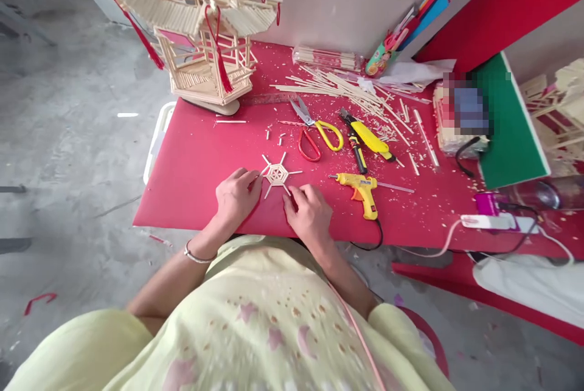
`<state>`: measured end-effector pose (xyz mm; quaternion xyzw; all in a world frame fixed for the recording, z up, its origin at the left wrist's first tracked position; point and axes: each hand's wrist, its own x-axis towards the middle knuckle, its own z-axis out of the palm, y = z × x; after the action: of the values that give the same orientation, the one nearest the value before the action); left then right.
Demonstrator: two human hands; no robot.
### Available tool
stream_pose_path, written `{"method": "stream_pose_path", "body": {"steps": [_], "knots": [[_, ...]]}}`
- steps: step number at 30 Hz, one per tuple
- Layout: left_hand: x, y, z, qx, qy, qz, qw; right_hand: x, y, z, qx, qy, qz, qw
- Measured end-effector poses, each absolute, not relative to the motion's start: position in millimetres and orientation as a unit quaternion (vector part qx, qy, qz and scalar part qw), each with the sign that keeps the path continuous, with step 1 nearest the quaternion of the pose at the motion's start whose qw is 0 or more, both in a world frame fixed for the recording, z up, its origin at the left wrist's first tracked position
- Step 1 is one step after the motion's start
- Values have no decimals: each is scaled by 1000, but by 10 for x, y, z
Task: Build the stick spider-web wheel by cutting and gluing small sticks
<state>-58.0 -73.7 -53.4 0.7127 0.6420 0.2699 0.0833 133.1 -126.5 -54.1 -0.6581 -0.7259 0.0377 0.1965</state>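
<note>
A small hexagonal wooden-stick frame [276, 176], with spokes sticking out all round, is in front of me at the red table's near side. The thumb and fingers of my left hand [239, 195] are closed on the tip of its left spoke. My right hand [309, 211] has its fingers pinched at the end of the lower right spoke. To the right of my right hand, a yellow hot glue gun [362, 187] lies on its side with a glue stick in its back. Scissors [314, 129] with one red and one yellow handle lie beyond the frame.
A tall stick-built pavilion model [210, 44] stands at the back left. Cutting pliers [356, 141] and a yellow utility knife [371, 137] lie behind the glue gun. Loose sticks [347, 90] spread towards the wall. At the right are a green board [511, 129] and a power strip [486, 222] with cables.
</note>
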Motion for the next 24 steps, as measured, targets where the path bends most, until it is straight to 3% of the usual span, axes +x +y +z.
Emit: {"method": "stream_pose_path", "body": {"steps": [24], "knots": [[-528,-674,-706,716,613,331,48,1291,-1248,-711,-591,-782,8,198]]}}
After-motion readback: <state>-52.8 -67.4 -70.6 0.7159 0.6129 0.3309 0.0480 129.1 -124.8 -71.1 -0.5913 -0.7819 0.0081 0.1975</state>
